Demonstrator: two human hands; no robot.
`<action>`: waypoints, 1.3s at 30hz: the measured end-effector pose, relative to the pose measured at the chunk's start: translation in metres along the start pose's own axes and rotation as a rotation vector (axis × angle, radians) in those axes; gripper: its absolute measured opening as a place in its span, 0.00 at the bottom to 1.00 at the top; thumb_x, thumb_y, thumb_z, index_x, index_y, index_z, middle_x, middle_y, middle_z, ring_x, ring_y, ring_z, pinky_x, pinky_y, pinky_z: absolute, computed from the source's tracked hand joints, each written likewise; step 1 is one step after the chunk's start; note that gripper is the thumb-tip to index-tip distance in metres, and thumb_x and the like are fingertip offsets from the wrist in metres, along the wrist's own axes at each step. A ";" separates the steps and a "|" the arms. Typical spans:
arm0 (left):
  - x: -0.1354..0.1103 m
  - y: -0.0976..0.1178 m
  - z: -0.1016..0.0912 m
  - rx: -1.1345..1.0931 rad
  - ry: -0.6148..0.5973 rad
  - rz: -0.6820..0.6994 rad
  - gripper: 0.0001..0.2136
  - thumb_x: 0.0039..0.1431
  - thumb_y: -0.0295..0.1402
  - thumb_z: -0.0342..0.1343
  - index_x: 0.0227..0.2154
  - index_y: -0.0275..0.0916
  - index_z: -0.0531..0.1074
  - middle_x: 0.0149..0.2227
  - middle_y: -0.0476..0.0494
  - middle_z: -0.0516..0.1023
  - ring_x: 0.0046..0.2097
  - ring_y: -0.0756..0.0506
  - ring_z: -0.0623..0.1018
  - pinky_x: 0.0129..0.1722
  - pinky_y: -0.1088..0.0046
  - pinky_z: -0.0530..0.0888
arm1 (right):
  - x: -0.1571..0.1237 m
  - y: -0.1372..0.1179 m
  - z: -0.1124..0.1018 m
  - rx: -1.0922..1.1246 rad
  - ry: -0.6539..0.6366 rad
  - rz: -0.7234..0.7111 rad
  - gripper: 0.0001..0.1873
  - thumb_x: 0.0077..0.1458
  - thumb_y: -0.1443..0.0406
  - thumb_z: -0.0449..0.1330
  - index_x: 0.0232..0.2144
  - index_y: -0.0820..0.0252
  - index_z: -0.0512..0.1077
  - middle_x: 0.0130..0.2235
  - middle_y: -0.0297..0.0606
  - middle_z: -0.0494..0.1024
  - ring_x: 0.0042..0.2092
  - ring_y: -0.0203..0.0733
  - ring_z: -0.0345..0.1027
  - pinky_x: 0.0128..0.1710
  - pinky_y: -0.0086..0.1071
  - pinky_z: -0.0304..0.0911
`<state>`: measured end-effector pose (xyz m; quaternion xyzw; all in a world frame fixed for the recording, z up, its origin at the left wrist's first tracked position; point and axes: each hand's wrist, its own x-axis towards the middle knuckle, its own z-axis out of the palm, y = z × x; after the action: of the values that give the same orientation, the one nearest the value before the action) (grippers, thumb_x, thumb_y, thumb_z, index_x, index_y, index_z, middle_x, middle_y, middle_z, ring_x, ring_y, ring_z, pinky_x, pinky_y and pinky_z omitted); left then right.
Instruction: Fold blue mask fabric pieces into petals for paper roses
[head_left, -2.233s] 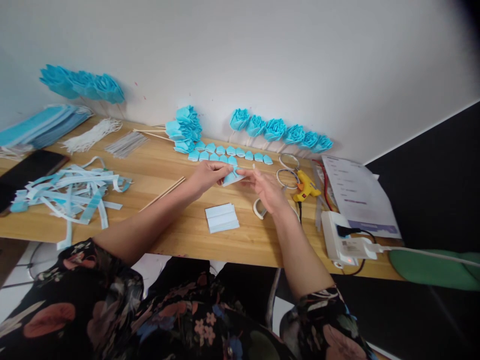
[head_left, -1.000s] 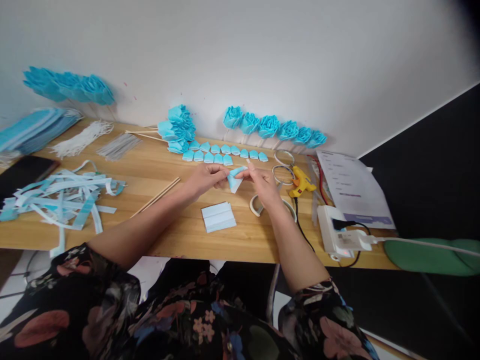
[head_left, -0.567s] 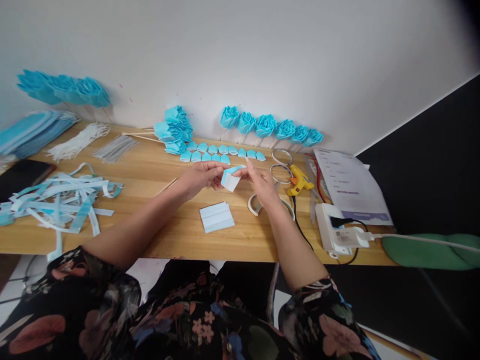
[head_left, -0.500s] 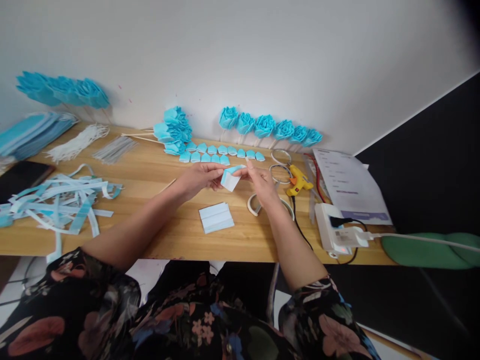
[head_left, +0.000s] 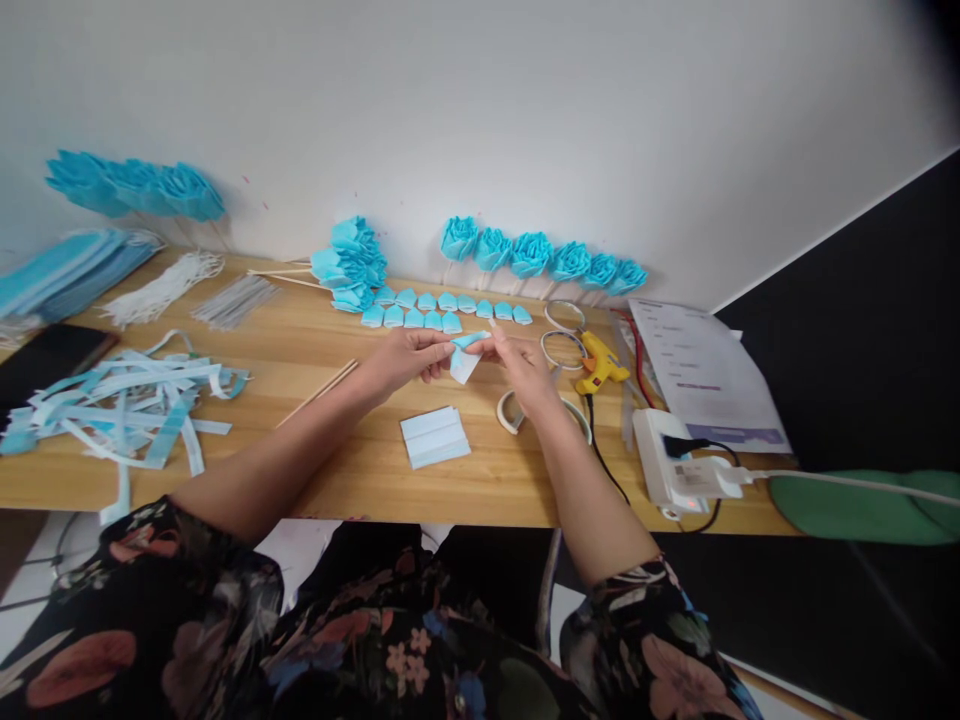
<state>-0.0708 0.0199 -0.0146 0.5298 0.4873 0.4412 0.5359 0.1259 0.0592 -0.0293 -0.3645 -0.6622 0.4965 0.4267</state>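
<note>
Between my two hands is a small blue-and-white fabric piece point(head_left: 466, 364), its top edge partly folded over. My left hand point(head_left: 409, 360) pinches its left corner between thumb and fingers. On the other side, my right hand point(head_left: 519, 362) grips the upper right edge, and its fingers hide part of the fold. Just below lies a stack of pale pleated fabric pieces point(head_left: 435, 437) on the wooden table point(head_left: 360, 470). Beyond my hands, folded blue petals point(head_left: 433, 320) lie in two rows.
Blue fabric roses point(head_left: 531, 254) lean on the wall, with more in a bunch point(head_left: 349, 262). A yellow glue gun point(head_left: 600, 364), tape rolls point(head_left: 562, 349) and a power strip point(head_left: 660, 460) are at right. Cut strips point(head_left: 142, 400), a phone point(head_left: 56, 360) and masks point(head_left: 71, 270) lie left.
The fabric piece's top left corner has been folded over further, so its outline is narrower. Both hands keep hold of it in nearly the same place. The view has shifted slightly.
</note>
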 end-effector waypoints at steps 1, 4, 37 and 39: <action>0.000 0.000 0.001 0.007 0.009 -0.003 0.10 0.54 0.38 0.62 0.27 0.34 0.75 0.22 0.49 0.74 0.23 0.53 0.70 0.24 0.77 0.67 | 0.000 0.000 0.000 -0.005 -0.004 0.002 0.27 0.58 0.42 0.56 0.34 0.54 0.84 0.37 0.37 0.85 0.43 0.46 0.79 0.51 0.40 0.71; -0.001 0.001 0.002 0.028 0.035 -0.006 0.08 0.55 0.35 0.60 0.28 0.34 0.75 0.22 0.49 0.74 0.23 0.53 0.70 0.24 0.77 0.67 | -0.001 -0.001 0.001 -0.018 -0.013 0.009 0.28 0.57 0.40 0.56 0.34 0.53 0.84 0.37 0.36 0.85 0.44 0.47 0.79 0.52 0.41 0.71; 0.000 -0.007 0.001 0.169 0.070 0.054 0.08 0.56 0.36 0.55 0.28 0.36 0.73 0.23 0.48 0.75 0.24 0.52 0.71 0.26 0.76 0.66 | -0.003 -0.002 -0.002 -0.113 -0.093 0.000 0.24 0.58 0.44 0.58 0.34 0.54 0.84 0.37 0.37 0.85 0.43 0.45 0.78 0.52 0.39 0.69; 0.001 -0.005 0.000 0.059 0.037 -0.006 0.10 0.57 0.37 0.55 0.26 0.36 0.72 0.24 0.47 0.75 0.24 0.52 0.72 0.25 0.76 0.67 | -0.003 -0.002 -0.002 -0.117 -0.068 0.001 0.25 0.59 0.44 0.58 0.33 0.55 0.84 0.36 0.37 0.85 0.42 0.45 0.78 0.51 0.39 0.69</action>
<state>-0.0708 0.0202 -0.0197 0.5356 0.5117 0.4349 0.5121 0.1283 0.0570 -0.0279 -0.3723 -0.7039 0.4692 0.3817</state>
